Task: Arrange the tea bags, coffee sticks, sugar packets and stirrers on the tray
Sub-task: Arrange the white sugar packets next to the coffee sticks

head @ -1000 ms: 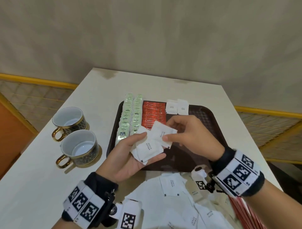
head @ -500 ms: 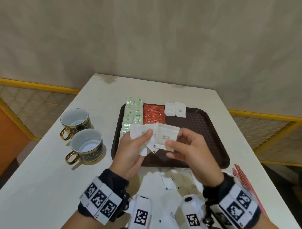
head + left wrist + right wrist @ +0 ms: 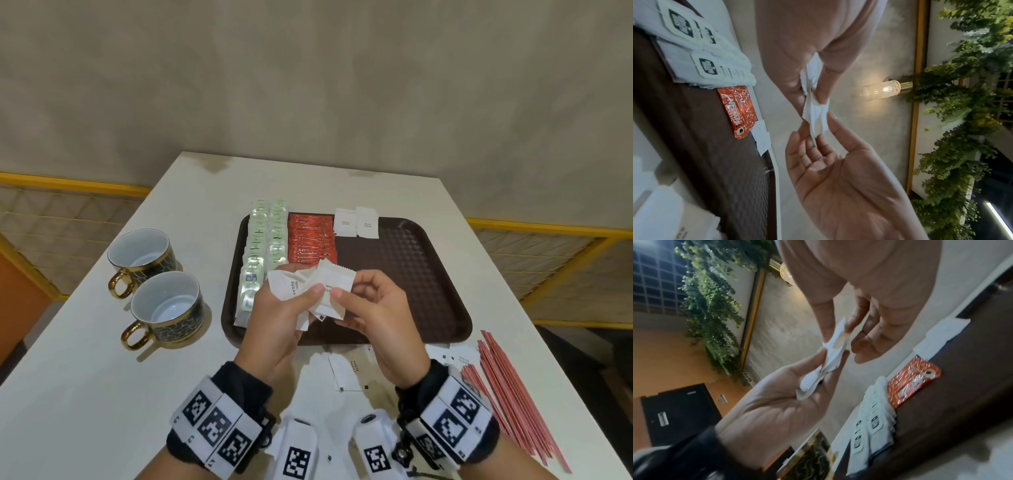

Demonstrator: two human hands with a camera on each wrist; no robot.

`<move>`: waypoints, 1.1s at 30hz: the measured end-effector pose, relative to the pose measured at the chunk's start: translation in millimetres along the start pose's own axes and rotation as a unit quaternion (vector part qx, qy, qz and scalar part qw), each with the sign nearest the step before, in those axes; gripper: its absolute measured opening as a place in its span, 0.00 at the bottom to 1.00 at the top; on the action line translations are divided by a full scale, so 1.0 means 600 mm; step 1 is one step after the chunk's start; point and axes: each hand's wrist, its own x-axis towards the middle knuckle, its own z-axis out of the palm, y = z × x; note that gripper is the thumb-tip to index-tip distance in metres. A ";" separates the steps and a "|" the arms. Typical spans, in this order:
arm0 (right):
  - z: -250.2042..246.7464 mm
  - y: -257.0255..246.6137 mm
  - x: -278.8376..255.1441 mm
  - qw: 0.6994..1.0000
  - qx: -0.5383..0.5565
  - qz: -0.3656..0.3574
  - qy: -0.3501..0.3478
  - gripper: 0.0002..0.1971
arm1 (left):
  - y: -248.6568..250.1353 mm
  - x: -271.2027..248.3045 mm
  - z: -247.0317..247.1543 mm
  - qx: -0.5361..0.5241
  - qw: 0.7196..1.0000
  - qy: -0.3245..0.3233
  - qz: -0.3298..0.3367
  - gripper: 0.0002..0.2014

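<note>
A brown tray (image 3: 428, 274) holds two columns of green tea bags (image 3: 263, 246), a stack of red coffee sticks (image 3: 310, 240) and two white sugar packets (image 3: 356, 222) at its far edge. Above the tray's near left part, my left hand (image 3: 301, 298) grips a bunch of white sugar packets (image 3: 291, 287). My right hand (image 3: 349, 291) pinches the front packet (image 3: 337, 284) of that bunch between thumb and fingers. In the left wrist view both hands meet on the packets (image 3: 816, 113). Loose sugar packets (image 3: 346, 373) lie on the table near me. Red stirrers (image 3: 507, 387) lie at the right.
Two dark, gold-handled cups (image 3: 142, 253) (image 3: 168, 305) stand left of the tray on the white table (image 3: 85, 377). The right half of the tray is bare. The table's right edge runs just past the stirrers.
Both hands have drawn back toward me over the tray's near edge. The packet in my right hand has come back against the bunch in my left hand.
</note>
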 end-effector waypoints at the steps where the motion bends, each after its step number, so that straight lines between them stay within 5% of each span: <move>1: -0.005 -0.005 0.007 1.000 -0.002 -0.005 -0.001 0.11 | -0.003 0.002 0.001 0.001 1.000 0.000 -0.003 0.16; 5: -0.024 -0.028 0.044 0.997 -0.070 -0.007 -0.038 0.07 | -0.012 0.008 0.010 -0.029 0.999 0.004 -0.031 0.11; 9: -0.064 -0.047 0.160 0.982 -0.179 -0.058 0.021 0.08 | -0.012 0.023 0.000 -0.037 0.998 0.029 -0.049 0.12; 13: -0.095 -0.054 0.296 0.930 -0.355 -0.082 0.049 0.10 | -0.019 0.027 -0.019 -0.012 0.998 0.040 -0.051 0.13; 19: -0.097 -0.041 0.410 0.848 -0.526 -0.069 -0.012 0.02 | -0.026 0.023 -0.034 0.004 0.998 0.043 -0.047 0.11; 21: -0.091 -0.034 0.432 0.833 -0.549 -0.065 -0.031 0.09 | -0.026 0.023 -0.035 0.003 0.997 0.051 -0.050 0.10; 26: -0.072 -0.019 0.468 0.831 -0.545 -0.102 -0.034 0.02 | -0.027 0.025 -0.035 0.006 0.996 0.073 -0.056 0.10; 33: -0.078 -0.003 0.488 0.843 -0.519 -0.139 -0.028 0.12 | -0.027 0.027 -0.038 -0.004 0.993 0.093 -0.065 0.10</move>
